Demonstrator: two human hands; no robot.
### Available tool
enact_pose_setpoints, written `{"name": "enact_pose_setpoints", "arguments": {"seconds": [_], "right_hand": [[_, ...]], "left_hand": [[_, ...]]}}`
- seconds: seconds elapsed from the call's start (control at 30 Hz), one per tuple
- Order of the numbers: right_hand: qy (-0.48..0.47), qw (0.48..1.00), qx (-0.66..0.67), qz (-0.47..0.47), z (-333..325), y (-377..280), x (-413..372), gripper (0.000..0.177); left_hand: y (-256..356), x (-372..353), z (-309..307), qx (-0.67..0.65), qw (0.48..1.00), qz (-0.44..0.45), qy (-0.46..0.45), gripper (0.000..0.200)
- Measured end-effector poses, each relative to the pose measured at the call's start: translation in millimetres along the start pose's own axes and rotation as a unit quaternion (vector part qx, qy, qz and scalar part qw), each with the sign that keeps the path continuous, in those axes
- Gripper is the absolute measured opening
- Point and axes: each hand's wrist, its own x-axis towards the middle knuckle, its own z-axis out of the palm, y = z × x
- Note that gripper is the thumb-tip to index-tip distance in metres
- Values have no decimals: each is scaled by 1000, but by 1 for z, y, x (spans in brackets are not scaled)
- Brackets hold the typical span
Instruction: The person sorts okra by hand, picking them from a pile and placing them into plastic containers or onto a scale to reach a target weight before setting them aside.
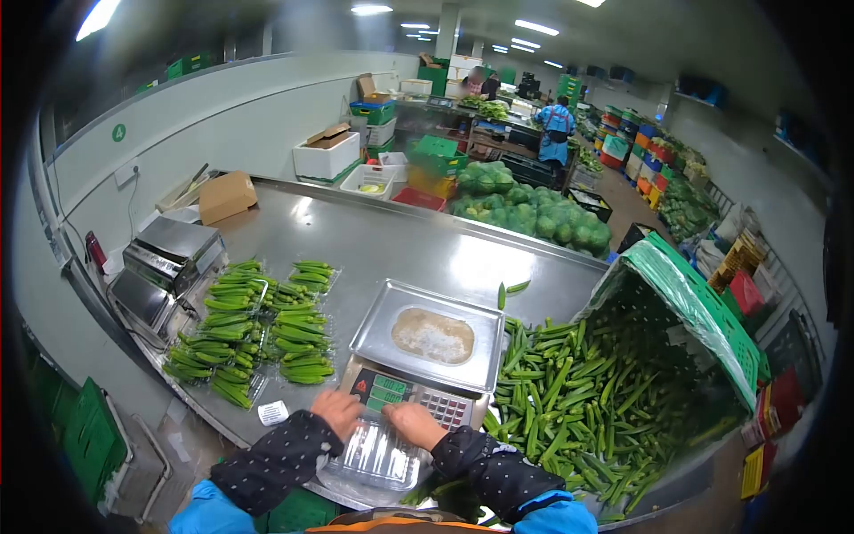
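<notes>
A clear plastic tray lies at the table's front edge, just before the digital scale. My left hand has its fingers curled at the tray's far left corner. The far right corner is pinched by my right hand, close under the scale's keypad. On top of the scale sits a metal weighing pan with a whitish, wet-looking patch. Several packs of okra stand in rows to the left. Loose okra spills in a large heap on the right.
A green crate with a plastic liner lies tipped on its side at the right, okra at its mouth. A metal machine and an open cardboard box stand at left. Bagged green vegetables are beyond the table; a person in blue stands farther back.
</notes>
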Motion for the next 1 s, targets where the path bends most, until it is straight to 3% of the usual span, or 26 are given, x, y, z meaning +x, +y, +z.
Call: {"name": "enact_pose_setpoints", "arguments": {"seconds": [0.03,0.13,0.27,0.3,0.37,0.43,0.5,0.57,0.6,0.63,0.67,0.7,0.73,0.83,0.93,1.0], "right_hand": [[2,1000,-3,4,0,0,-1,18],[15,1000,17,-5,-2,-1,-5,20],[-44,994,50,84,-2,-5,0,13],[-41,994,50,85,-1,-6,0,13],[68,996,51,-27,-1,-5,-4,11],[65,996,57,-22,-4,-2,-4,11],[53,993,98,23,-9,3,-7,12],[101,986,101,90,-26,2,-8,15],[191,971,123,72,-37,9,-12,21],[261,954,89,120,-72,-4,-18,30],[261,923,156,238,-102,-5,-26,39],[398,887,98,210,-110,10,-37,40],[459,845,166,218,-126,19,-56,39],[528,762,151,342,-119,33,-138,30],[439,783,142,417,-87,29,-237,21],[426,764,128,468,-62,35,-310,16]], "left_hand": [[14,-2,-12,-30,995,-10,-92,39],[46,-22,-26,-129,963,58,-228,40],[49,-47,-17,-128,967,87,-200,37],[53,-49,-22,-123,966,84,-211,35],[53,-53,-21,-116,965,82,-220,34],[52,-68,-15,-81,961,124,-234,28],[57,-65,-22,-77,969,137,-188,23],[64,-23,-59,-93,964,180,-175,23],[65,-1,-70,-108,962,183,-172,24],[67,27,-84,-69,964,212,-143,17],[67,52,-87,-46,970,225,-81,18],[64,77,-85,-35,973,218,-64,26],[60,96,-71,-37,982,185,-33,25],[36,162,-3,-33,985,159,53,20],[2,177,91,-75,988,127,50,21],[-13,170,126,-47,989,11,-138,21]]}}
